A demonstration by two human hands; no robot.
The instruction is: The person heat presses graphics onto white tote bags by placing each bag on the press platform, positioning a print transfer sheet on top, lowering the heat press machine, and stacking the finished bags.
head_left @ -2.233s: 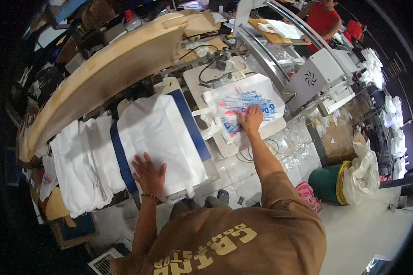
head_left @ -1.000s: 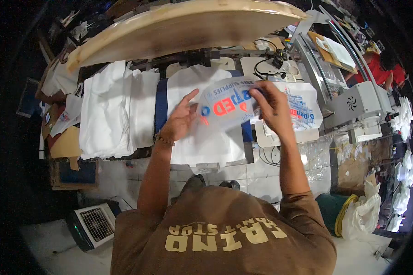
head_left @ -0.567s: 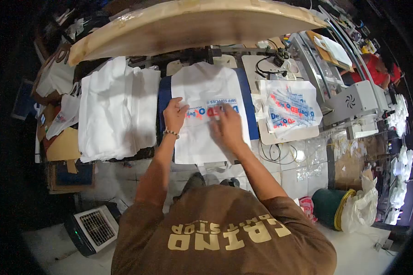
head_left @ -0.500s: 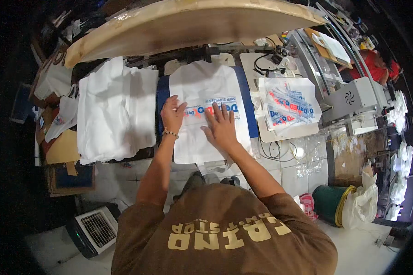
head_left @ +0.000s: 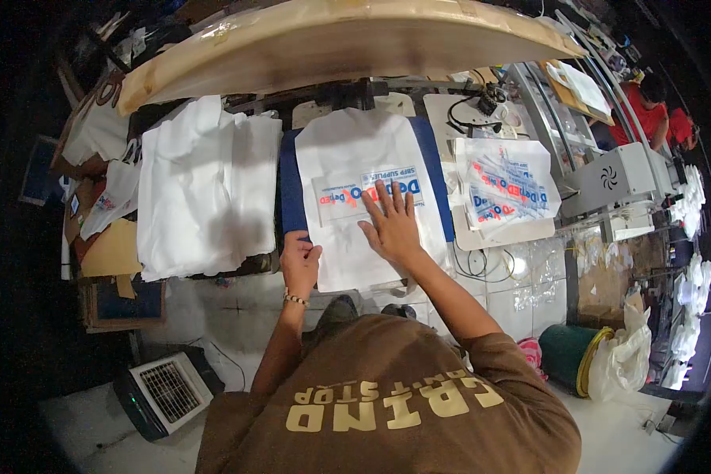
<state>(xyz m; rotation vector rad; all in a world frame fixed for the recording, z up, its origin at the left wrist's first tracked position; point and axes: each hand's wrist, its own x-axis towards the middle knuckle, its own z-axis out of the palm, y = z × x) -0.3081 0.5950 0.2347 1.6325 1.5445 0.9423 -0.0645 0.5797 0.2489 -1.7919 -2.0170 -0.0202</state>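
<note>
From where I stand, everything centres on the blue pad (head_left: 290, 182). A white bag (head_left: 344, 254) lies flat over its middle, leaving blue showing to either side, and the near end of the bag reaches past the pad's near edge. On the bag, over the pad's middle, sits a printed film (head_left: 344, 196). The step in hand looks to be setting that film straight and smoothing it down; from here, I'd say, the move calls for light, even pressure, so that neither layer slides or creases.

The right hand (head_left: 396, 235) is opened out, fingers spread, gripping nothing. Its fingertips rest on the film, which runs out leftward from them, while the palm is over the bag on the pad's near side. The left hand (head_left: 299, 265) is at the pad's near left corner, fingers curled beside the bag's edge; whether it pinches that edge I can't tell.

Right of the pad lies a stack of printed films (head_left: 507, 189), left of it a white pile (head_left: 205, 189).
</note>
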